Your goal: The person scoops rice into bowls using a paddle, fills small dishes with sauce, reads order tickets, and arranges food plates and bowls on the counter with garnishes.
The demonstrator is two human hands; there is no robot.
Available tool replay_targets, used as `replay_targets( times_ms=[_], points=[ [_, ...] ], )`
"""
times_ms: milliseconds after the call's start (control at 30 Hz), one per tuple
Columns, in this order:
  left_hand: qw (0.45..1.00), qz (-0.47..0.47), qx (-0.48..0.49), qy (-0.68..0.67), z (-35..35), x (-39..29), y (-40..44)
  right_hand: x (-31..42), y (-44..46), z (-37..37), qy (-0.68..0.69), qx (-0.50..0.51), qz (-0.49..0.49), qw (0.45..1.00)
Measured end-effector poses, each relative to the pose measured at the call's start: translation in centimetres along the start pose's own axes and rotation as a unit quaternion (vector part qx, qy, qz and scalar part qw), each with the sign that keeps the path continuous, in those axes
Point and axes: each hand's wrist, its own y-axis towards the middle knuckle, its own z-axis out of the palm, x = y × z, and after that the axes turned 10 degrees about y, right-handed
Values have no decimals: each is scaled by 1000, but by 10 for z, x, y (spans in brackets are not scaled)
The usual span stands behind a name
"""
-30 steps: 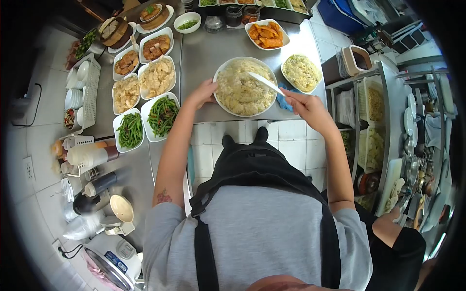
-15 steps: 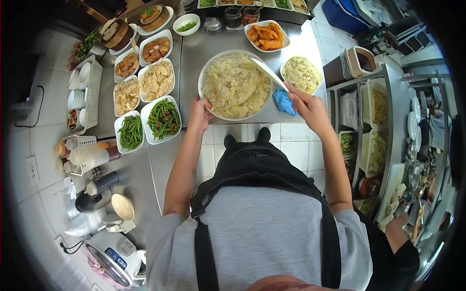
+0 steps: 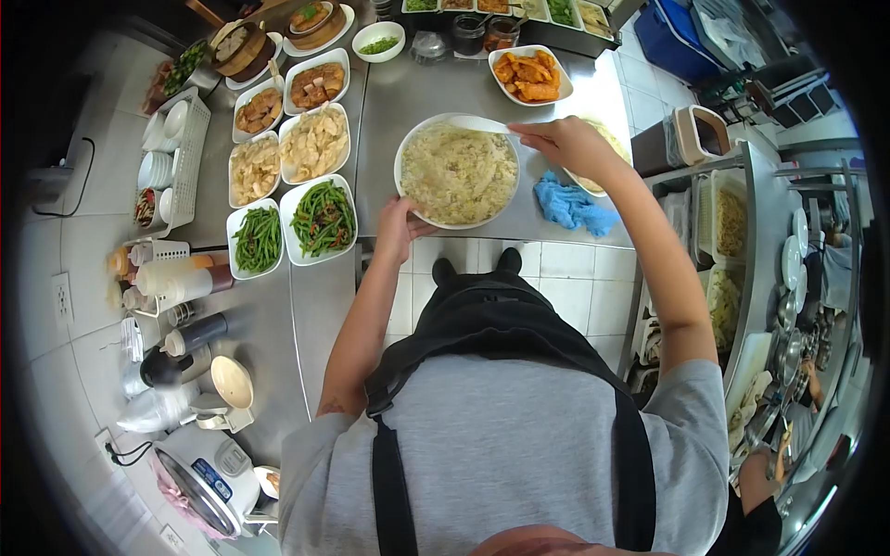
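Note:
A big white bowl of fried rice (image 3: pixel 459 176) stands near the front edge of the steel counter (image 3: pixel 394 93). My left hand (image 3: pixel 400 227) grips its lower left rim, fingers under the bowl. From the right, my right hand (image 3: pixel 564 144) is closed on the handle of a white spoon (image 3: pixel 480 123), whose head lies at the far side of the rice. Below my right forearm sits a crumpled blue cloth (image 3: pixel 573 206). That arm partly hides a smaller dish of rice (image 3: pixel 607 137). Orange food fills a white dish (image 3: pixel 530 76) behind.
Dishes of green beans (image 3: pixel 323 218), pale food (image 3: pixel 315 144) and browned meat (image 3: pixel 317 85) line the left. A small bowl of chopped greens (image 3: pixel 378 42) stands at the back. Metal shelving (image 3: pixel 746 213) is on the right; another person's arm (image 3: pixel 756 477) shows at lower right.
The spoon and my right hand have moved up to the far rim of the bowl. The bowl was drawn nearer and tilted, and now sits further right in view. My left hand stays on it.

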Motion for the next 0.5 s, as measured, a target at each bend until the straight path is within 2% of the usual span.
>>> replay_targets(
  times_ms=[67, 133, 233, 333, 433, 500],
  points=[
    [999, -26, 32, -6, -5, -8, -7, -2, 13, 0, -34, 34, 0, 999],
    [998, -22, 22, 49, -6, -14, -11, 0, 21, -2, -68, 66, 12, 995],
    [993, -16, 27, 111, -9, -14, -5, -5, 15, 5, -32, 67, 15, 997],
    [994, 7, 19, 109, -8, -11, 0, -16, -5, 15, 22, -2, -40, 999],
    [997, 25, 13, 76, -6, -6, -3, -21, -30, 29, 35, 6, 65, 997],
    [997, 28, 11, 64, -3, -6, -5, -16, -47, 57, 95, -36, 84, 991]
  ],
)
